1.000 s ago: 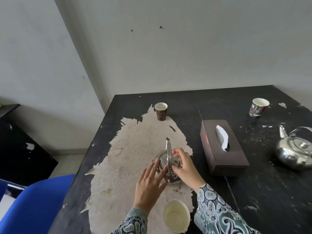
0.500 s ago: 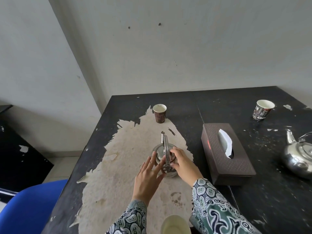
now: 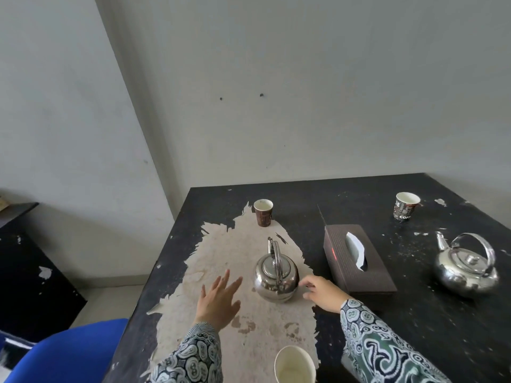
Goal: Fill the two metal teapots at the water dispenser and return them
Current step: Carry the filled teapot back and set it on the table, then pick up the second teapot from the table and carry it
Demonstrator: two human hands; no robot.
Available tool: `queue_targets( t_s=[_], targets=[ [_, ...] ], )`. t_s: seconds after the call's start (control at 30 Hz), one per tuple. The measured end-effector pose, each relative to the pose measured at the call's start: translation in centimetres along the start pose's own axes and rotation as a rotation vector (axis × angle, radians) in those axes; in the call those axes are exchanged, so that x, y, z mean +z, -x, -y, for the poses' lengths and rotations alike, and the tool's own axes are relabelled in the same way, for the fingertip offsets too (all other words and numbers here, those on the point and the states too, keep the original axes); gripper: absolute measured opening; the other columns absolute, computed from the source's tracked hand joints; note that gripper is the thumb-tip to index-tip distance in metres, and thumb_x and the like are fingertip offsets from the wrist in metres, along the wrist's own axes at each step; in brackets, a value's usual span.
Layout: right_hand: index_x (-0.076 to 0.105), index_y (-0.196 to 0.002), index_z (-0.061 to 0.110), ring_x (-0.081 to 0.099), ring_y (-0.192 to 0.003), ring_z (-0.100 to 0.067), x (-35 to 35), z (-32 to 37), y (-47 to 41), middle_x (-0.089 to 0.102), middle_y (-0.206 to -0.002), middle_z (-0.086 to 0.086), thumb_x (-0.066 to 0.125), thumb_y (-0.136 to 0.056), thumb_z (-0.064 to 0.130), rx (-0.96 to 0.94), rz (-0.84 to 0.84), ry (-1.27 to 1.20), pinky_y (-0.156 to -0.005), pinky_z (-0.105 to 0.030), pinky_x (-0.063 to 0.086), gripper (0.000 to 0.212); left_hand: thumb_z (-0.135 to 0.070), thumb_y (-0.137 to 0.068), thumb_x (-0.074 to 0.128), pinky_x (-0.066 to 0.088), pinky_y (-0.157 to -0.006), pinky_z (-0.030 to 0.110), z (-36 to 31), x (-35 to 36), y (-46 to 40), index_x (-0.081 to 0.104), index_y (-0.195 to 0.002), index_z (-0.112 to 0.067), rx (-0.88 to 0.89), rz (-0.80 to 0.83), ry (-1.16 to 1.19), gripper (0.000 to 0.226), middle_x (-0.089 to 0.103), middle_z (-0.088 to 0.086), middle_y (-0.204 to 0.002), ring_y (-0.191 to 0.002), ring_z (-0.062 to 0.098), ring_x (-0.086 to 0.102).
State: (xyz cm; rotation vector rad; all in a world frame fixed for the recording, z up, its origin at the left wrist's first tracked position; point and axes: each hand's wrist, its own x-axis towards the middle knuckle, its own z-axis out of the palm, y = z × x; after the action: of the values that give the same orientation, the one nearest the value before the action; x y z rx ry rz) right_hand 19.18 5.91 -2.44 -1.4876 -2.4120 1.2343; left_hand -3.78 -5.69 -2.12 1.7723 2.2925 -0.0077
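A small metal teapot (image 3: 276, 277) stands upright on the worn pale patch of the black table (image 3: 442, 327), lid on and handle raised. My left hand (image 3: 219, 298) hovers to its left, fingers spread, clear of the pot. To the pot's right lies my right hand (image 3: 322, 293), fingers loosely curled, a small gap from the pot's side. A second, larger metal teapot (image 3: 466, 268) sits at the right end of the table, untouched.
A brown tissue box (image 3: 356, 259) lies between the two teapots. Paper cups stand at the back left (image 3: 263, 212), the back right (image 3: 406, 205) and the near edge (image 3: 294, 364). A blue chair (image 3: 63, 352) is at lower left, with walls behind the table.
Both hands have let go of the small teapot and drawn back to either side of it. The view has tilted upward.
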Motion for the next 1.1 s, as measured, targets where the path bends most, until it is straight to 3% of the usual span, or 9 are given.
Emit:
queue_targets(
  t_s=[0.13,0.23,0.37,0.53,0.7,0.8,0.87,1.0,1.1],
  targets=[
    [0.057,-0.114,0.014,0.052,-0.112,-0.014,-1.9,1.4,3.3,0.055,-0.126,-0.007,0.053,-0.09,0.015,0.029,0.057,0.088,-0.083,-0.014,0.041,0.025,-0.036,-0.095,0.042,0.012,-0.115,0.053,0.9,-2.9,2.5,0.033,-0.14,-0.036,-0.041,-0.004,0.076,0.046,0.011,-0.001,-0.158,-0.144,0.02,0.015],
    [0.058,-0.115,0.013,0.052,-0.084,-0.003,-3.6,3.2,5.8,0.058,-0.121,-0.005,0.051,-0.091,0.016,0.0,0.067,0.135,-0.057,0.001,0.036,0.025,-0.036,-0.095,0.042,0.02,-0.114,0.05,0.4,-5.6,4.1,0.047,-0.129,-0.037,-0.016,-0.089,0.091,0.035,0.03,-0.004,-0.152,-0.138,0.018,0.029],
    [0.06,-0.113,0.014,0.056,-0.105,-0.013,-5.6,4.8,9.0,0.06,-0.119,-0.004,0.053,-0.089,0.017,-0.024,0.057,0.189,-0.084,-0.018,0.042,0.024,-0.031,-0.093,0.045,0.034,-0.105,0.04,-2.1,-9.1,5.5,0.06,-0.116,-0.032,0.086,-0.237,0.143,0.027,0.05,-0.006,-0.135,-0.124,0.016,0.046],
    [0.061,-0.101,0.02,0.056,-0.084,-0.006,-8.5,3.3,12.1,0.063,-0.102,-0.001,0.053,-0.089,0.017,-0.045,-0.001,0.167,-0.054,-0.007,0.037,0.015,-0.027,-0.091,0.047,0.039,-0.099,0.04,-7.6,-11.3,6.7,0.065,-0.108,-0.027,0.223,-0.349,0.253,0.024,0.06,-0.003,-0.121,-0.112,0.019,0.053],
    [0.064,-0.095,0.015,0.053,-0.066,-0.004,-12.2,-1.8,14.3,0.057,-0.072,0.007,0.054,-0.085,0.011,-0.017,-0.137,0.134,-0.044,0.0,0.034,0.014,-0.026,-0.091,0.046,0.039,-0.092,0.038,-14.4,-10.5,5.9,0.065,-0.102,-0.026,0.301,-0.315,0.291,0.022,0.061,-0.002,-0.115,-0.108,0.018,0.053],
    [0.065,-0.085,0.016,0.054,-0.065,-0.007,-15.0,-6.1,14.5,0.057,-0.066,0.005,0.057,-0.083,0.008,0.031,-0.224,0.113,-0.048,-0.002,0.037,0.011,-0.027,-0.09,0.046,0.041,-0.092,0.038,-18.8,-9.2,4.5,0.064,-0.102,-0.027,0.307,-0.308,0.349,0.022,0.062,-0.002,-0.11,-0.105,0.018,0.055],
    [0.062,-0.076,0.021,0.057,-0.073,-0.014,-17.0,-9.5,14.3,0.058,-0.068,0.005,0.06,-0.082,0.008,0.067,-0.304,0.08,-0.065,-0.013,0.041,0.015,-0.028,-0.091,0.045,0.043,-0.091,0.039,-22.1,-8.1,3.5,0.064,-0.104,-0.025,0.302,-0.282,0.36,0.024,0.062,-0.001,-0.108,-0.104,0.02,0.055],
    [0.066,-0.083,0.017,0.059,-0.095,-0.023,-20.0,-15.5,13.7,0.067,-0.089,-0.007,0.059,-0.082,0.009,0.17,-0.535,-0.003,-0.089,-0.033,0.044,0.011,-0.027,-0.09,0.046,0.044,-0.091,0.043,-27.5,-5.4,1.1,0.064,-0.106,-0.024,0.282,-0.22,0.377,0.024,0.062,-0.001,-0.108,-0.105,0.022,0.055],
    [0.064,-0.095,0.007,0.059,-0.099,-0.03,-21.3,-19.0,13.3,0.067,-0.102,-0.015,0.058,-0.082,0.008,0.244,-0.576,-0.101,-0.09,-0.035,0.044,0.014,-0.025,-0.09,0.045,0.043,-0.093,0.04,-30.3,-3.4,-0.6,0.063,-0.107,-0.025,0.251,-0.155,0.395,0.025,0.062,-0.004,-0.115,-0.108,0.02,0.054]
  ],
)
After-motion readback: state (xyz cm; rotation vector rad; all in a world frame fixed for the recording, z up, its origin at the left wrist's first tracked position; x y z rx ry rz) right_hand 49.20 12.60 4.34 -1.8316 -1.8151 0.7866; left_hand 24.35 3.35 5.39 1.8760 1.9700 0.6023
